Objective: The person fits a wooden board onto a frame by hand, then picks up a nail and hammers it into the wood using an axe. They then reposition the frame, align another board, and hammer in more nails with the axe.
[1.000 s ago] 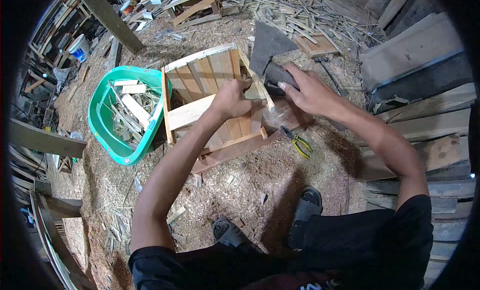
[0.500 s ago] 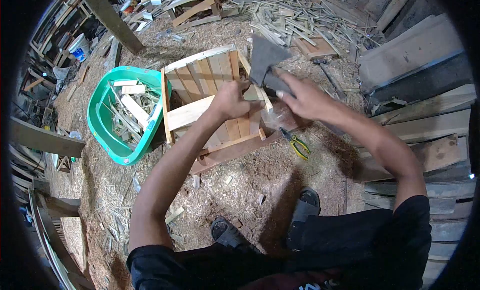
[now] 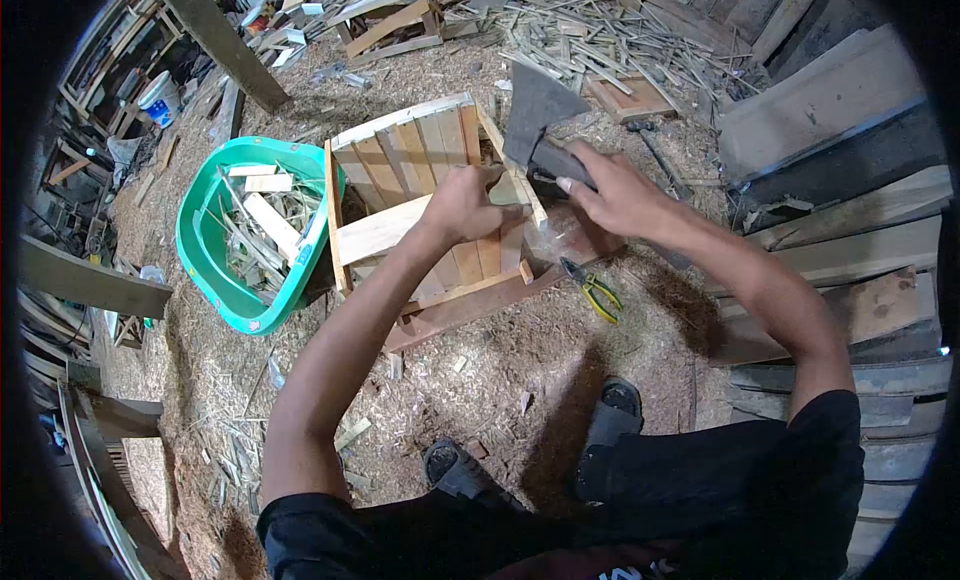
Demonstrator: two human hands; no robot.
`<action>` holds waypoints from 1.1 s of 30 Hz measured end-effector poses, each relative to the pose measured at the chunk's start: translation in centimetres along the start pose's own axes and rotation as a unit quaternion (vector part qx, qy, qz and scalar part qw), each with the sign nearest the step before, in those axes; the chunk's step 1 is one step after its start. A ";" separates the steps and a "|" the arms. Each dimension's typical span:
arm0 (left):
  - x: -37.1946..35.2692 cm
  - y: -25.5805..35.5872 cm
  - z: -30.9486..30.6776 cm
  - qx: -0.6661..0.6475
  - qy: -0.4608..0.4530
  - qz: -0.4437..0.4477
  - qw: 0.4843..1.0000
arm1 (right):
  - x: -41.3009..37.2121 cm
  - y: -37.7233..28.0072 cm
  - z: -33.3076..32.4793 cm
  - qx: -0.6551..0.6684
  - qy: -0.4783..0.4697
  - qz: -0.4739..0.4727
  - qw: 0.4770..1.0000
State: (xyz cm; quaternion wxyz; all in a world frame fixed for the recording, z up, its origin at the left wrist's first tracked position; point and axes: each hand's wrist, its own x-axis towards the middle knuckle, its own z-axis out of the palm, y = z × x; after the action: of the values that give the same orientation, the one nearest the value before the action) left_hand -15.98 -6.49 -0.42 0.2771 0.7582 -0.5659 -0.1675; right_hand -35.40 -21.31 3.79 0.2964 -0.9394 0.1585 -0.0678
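Note:
My right hand (image 3: pixel 612 192) is wrapped round the dark handle of a hatchet (image 3: pixel 540 115), close to its broad grey head. The blade flares upward beside the right side strip of a slatted wooden crate (image 3: pixel 405 160). My left hand (image 3: pixel 465 205) is closed around a pale wooden slat (image 3: pixel 380 230) lying across the crate; the fingers are partly hidden. The crate rests tilted on a reddish-brown board (image 3: pixel 440 322). Pliers with yellow-green handles (image 3: pixel 602 298) lie beside the board's right end.
A green plastic tub (image 3: pixel 190 235) of wood offcuts stands left of the crate. Thin sticks (image 3: pixel 590 40) are heaped at the back, near a wooden post (image 3: pixel 225 45). Stacked planks (image 3: pixel 830 120) line the right side. Sawdust and scraps cover the ground.
The hatchet and my right hand have shifted very slightly to the right. My left hand stays on the slat, and the view has moved a little.

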 end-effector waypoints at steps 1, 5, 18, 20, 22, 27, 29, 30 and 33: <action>-0.1 0.3 -0.3 -0.017 -0.012 -0.008 1.000 | 0.0 -0.3 -0.1 0.014 0.019 0.002 1.000; -0.2 0.1 -0.2 -0.021 -0.013 0.006 1.000 | -0.5 -0.2 0.6 0.034 0.067 -0.041 0.996; 0.0 -0.4 0.2 -0.020 0.020 0.034 0.999 | -0.3 1.0 1.4 -0.024 0.043 -0.073 0.996; 0.3 -1.0 0.7 -0.017 0.022 0.031 0.999 | -0.2 0.7 0.7 -0.012 0.039 -0.057 0.998; 0.2 -0.8 0.4 -0.010 0.016 0.023 1.000 | -0.3 -0.1 0.2 0.027 0.034 -0.022 0.999; -0.2 0.5 -0.4 -0.025 -0.011 -0.004 1.000 | -0.4 1.4 1.9 -0.010 0.074 -0.093 0.993; 0.0 0.0 -0.1 -0.008 0.001 0.019 1.000 | -0.1 2.0 1.6 -0.030 0.073 -0.122 0.989; 0.0 0.0 -0.1 0.000 0.005 0.029 1.000 | -0.1 1.5 1.3 -0.039 0.071 -0.135 0.988; 0.0 -0.2 0.2 -0.036 0.013 0.026 0.999 | -0.2 -0.1 -0.3 0.005 0.030 -0.051 0.998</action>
State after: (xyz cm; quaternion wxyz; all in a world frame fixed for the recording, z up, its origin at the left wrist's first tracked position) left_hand -15.95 -6.48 -0.72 0.3158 0.7348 -0.5757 -0.1700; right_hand -35.64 -21.30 4.05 0.2922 -0.9423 0.1190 -0.1117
